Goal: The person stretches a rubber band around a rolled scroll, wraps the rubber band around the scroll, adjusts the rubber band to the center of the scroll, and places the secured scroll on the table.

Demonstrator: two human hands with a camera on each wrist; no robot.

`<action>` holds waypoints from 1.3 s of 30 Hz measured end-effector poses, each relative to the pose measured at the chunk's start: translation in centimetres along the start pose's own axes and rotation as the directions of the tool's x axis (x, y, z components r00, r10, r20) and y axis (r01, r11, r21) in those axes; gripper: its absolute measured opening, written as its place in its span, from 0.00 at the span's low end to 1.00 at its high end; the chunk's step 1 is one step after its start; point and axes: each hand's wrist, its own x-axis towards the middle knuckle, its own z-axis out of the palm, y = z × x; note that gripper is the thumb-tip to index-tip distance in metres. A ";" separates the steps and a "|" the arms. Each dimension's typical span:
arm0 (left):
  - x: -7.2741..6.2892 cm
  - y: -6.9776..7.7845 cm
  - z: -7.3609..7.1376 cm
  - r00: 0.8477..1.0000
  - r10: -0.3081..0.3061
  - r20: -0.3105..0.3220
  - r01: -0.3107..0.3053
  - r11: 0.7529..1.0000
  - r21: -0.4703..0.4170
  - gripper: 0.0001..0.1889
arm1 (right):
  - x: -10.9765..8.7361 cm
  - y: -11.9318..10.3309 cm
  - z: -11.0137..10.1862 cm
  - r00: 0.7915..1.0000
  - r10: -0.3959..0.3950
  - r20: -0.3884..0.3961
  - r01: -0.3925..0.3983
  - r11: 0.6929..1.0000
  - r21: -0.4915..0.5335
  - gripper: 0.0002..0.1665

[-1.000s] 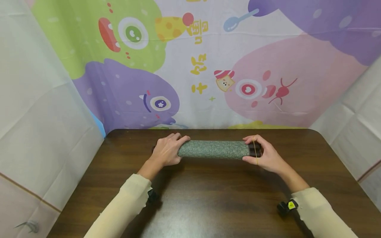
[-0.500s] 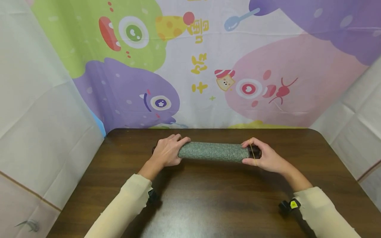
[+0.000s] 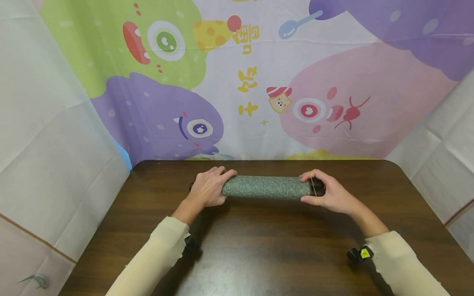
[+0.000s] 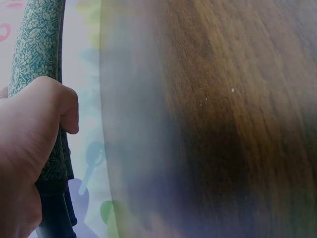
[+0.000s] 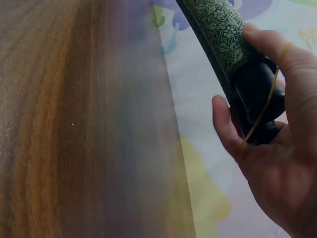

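A rolled scroll (image 3: 266, 187) in patterned green cloth is held level near the table's back edge. My left hand (image 3: 209, 188) grips it round its left end; in the left wrist view the thumb lies across the green cloth (image 4: 37, 54), above a black end knob (image 4: 54, 213). At the other end, my right hand (image 3: 335, 196) holds the scroll between thumb and fingers. A thin yellow rubber band (image 5: 269, 101) is stretched from the right thumb to a finger, passing across the black end knobs (image 5: 252, 87). The two knobs sit side by side.
The dark wooden table (image 3: 259, 255) reaches back to a cartoon-printed cloth (image 3: 252, 135). Pale cloth walls (image 3: 48, 135) stand at both sides. Small black cameras are worn at the wrists, one with a yellow label (image 3: 365, 253).
The scroll's right end has dipped slightly and come up a little. The rubber band has shifted a little left with my right fingers. My left hand stays in place.
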 end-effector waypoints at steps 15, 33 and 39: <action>0.1 0.0 -0.1 0.999 -0.025 -0.029 0.023 0.998 -0.063 0.38 | 0.5 -0.3 0.4 0.982 -0.046 -0.182 0.054 0.998 0.035 0.35; 0.3 0.4 -0.5 0.999 0.039 0.006 -0.039 0.999 0.012 0.40 | 0.5 -1.2 -0.5 0.988 0.127 0.092 -0.105 0.972 -0.212 0.35; 0.2 0.6 -0.4 0.999 0.040 0.026 -0.040 0.999 0.012 0.39 | 0.6 -2.1 -0.6 0.975 0.155 0.162 -0.105 0.954 -0.281 0.37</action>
